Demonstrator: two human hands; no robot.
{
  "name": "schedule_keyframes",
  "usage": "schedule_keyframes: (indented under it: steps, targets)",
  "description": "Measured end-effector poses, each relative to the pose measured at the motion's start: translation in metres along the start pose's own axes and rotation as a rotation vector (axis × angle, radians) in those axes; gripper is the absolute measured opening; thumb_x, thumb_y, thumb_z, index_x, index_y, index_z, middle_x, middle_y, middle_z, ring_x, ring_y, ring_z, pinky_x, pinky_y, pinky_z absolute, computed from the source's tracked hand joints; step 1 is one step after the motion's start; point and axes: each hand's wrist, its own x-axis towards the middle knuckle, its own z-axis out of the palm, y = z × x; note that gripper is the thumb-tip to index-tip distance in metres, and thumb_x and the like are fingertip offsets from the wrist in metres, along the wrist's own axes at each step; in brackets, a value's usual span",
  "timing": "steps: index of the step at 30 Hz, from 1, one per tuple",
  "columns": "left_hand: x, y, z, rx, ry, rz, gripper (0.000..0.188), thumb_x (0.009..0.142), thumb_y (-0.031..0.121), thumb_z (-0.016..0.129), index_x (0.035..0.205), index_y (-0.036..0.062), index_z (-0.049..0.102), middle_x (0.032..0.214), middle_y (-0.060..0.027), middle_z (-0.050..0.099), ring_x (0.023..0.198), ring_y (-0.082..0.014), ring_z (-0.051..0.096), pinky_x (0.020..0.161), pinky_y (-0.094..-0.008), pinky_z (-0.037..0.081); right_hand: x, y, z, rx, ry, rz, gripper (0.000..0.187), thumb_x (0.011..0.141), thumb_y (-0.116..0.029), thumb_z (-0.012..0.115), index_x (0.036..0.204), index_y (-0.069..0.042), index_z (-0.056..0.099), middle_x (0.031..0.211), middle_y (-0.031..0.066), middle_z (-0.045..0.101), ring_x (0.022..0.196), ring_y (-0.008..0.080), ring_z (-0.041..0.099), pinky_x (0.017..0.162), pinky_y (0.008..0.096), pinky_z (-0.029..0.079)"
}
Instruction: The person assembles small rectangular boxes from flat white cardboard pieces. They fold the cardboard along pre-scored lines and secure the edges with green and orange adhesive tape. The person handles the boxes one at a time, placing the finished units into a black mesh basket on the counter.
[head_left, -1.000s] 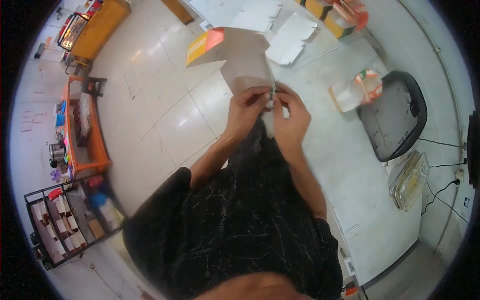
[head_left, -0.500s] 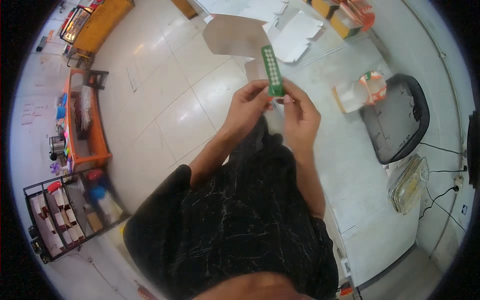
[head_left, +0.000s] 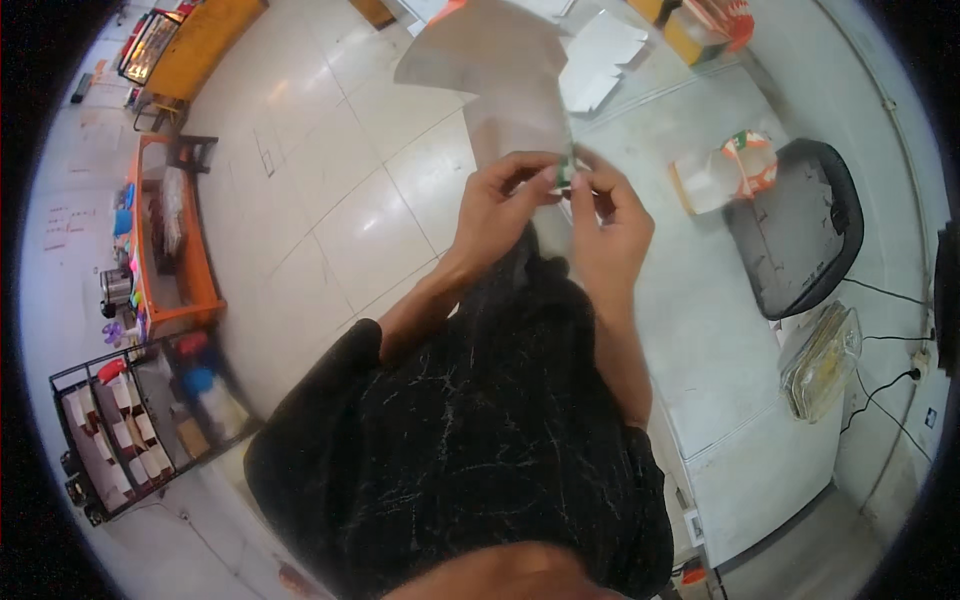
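Note:
A thin cardboard box blank point(head_left: 515, 75), greyish brown on the side facing me, stands up from my fingers above the table's left edge. My left hand point(head_left: 500, 205) pinches its lower edge from the left. Close beside it, my right hand point(head_left: 610, 205) pinches the same edge, where a small green flap shows between the thumbs. The fingertips behind the card are partly hidden. Right of my hands, a white, orange and green card box point(head_left: 745, 165) lies on the white table point(head_left: 690, 320).
White flat card blanks point(head_left: 605, 60) lie at the table's far end, near orange and yellow boxes point(head_left: 700, 30). A black-rimmed grey object point(head_left: 795, 235) and a plastic-wrapped stack point(head_left: 820, 365) sit at the right, near cables. An orange shelf point(head_left: 185, 290) and black rack point(head_left: 130, 430) stand left.
The blank has turned so its broad brown side shows more, and its green patterned strip is now seen nearly edge-on. My right hand has shifted slightly right and down; both hands keep their pinch.

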Motion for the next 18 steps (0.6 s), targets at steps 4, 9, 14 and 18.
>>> schedule_keyframes:
  steps: [4,9,14,18]
  targets:
    - [0.000,0.003,0.002,0.067,0.007,-0.036,0.022,0.096,0.009,0.059,0.112,-0.0056,0.063,0.107,-0.0128,0.067,0.096,-0.0175,0.066,0.083,-0.0343,0.059,0.002,-0.004,-0.002,0.067,-0.024,0.056,0.008,0.091,-0.002,0.060,0.093,0.004,0.063,0.108,0.0163,0.068,0.089,0.0174,0.068,0.071,0.0281,0.056]
    - [-0.002,0.003,0.001,0.081,0.004,0.008,0.022,0.095,0.009,0.061,0.111,-0.0050,0.064,0.105,-0.0121,0.068,0.093,-0.0173,0.066,0.081,-0.0329,0.059,0.001,-0.009,0.000,0.020,-0.024,0.052,0.008,0.091,-0.002,0.059,0.093,0.005,0.062,0.109,0.0176,0.067,0.088,0.0178,0.068,0.071,0.0288,0.057]
    - [-0.005,0.000,-0.003,0.092,0.017,0.021,0.021,0.095,0.007,0.061,0.111,-0.0053,0.064,0.105,-0.0116,0.068,0.094,-0.0172,0.066,0.084,-0.0320,0.057,-0.001,-0.003,0.006,-0.016,-0.004,-0.066,0.006,0.089,0.000,0.060,0.093,0.004,0.061,0.110,0.0183,0.066,0.091,0.0222,0.068,0.072,0.0308,0.057]
    - [-0.006,0.001,0.000,0.017,0.031,0.024,0.021,0.094,0.006,0.061,0.112,-0.0051,0.062,0.106,-0.0108,0.067,0.095,-0.0169,0.065,0.086,-0.0321,0.056,-0.005,0.001,0.009,-0.121,0.023,-0.204,0.006,0.087,0.001,0.061,0.093,0.003,0.060,0.111,0.0197,0.066,0.092,0.0284,0.068,0.074,0.0331,0.057]
